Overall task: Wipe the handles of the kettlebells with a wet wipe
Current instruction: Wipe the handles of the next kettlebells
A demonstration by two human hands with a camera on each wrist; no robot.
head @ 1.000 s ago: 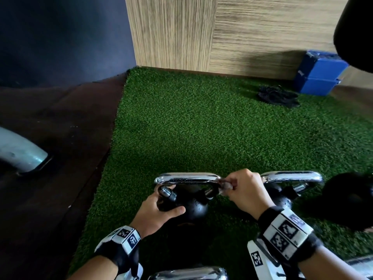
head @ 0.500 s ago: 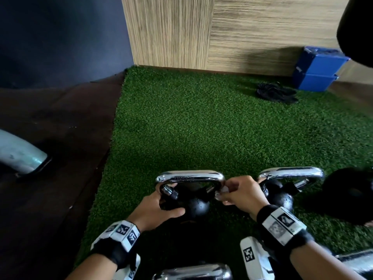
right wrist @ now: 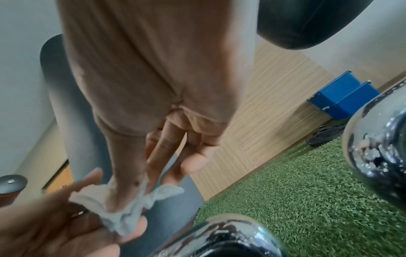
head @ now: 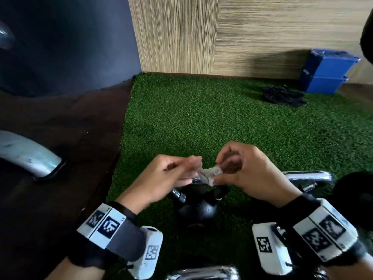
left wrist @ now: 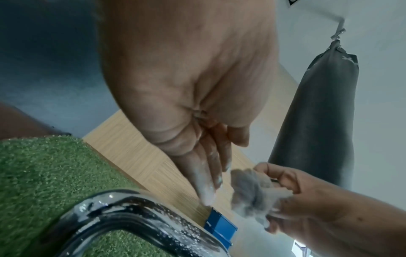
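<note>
A crumpled grey wet wipe (head: 210, 174) hangs in the air just above the chrome handle (head: 196, 181) of a black kettlebell (head: 196, 208) on green turf. My right hand (head: 224, 174) pinches the wipe (right wrist: 123, 207) between thumb and fingers. My left hand (head: 191, 168) reaches in from the left with fairly straight fingers (left wrist: 206, 191) at the wipe's edge (left wrist: 252, 189), not closed on it. The handle (left wrist: 131, 213) is wet with droplets. A second kettlebell's chrome handle (head: 306, 176) shows to the right, and a third handle (head: 201, 272) at the bottom edge.
Green turf (head: 201, 118) stretches to a wood-panel wall. Blue boxes (head: 327, 71) and black sandals (head: 282, 96) lie at the back right. A dark floor (head: 60, 128) with a grey metal part (head: 26, 154) is on the left. A punching bag (left wrist: 312, 113) hangs to the right.
Both hands have lifted off the kettlebell. The left let go of its ball and the right took the wipe off the handle's end. They now meet above the handle.
</note>
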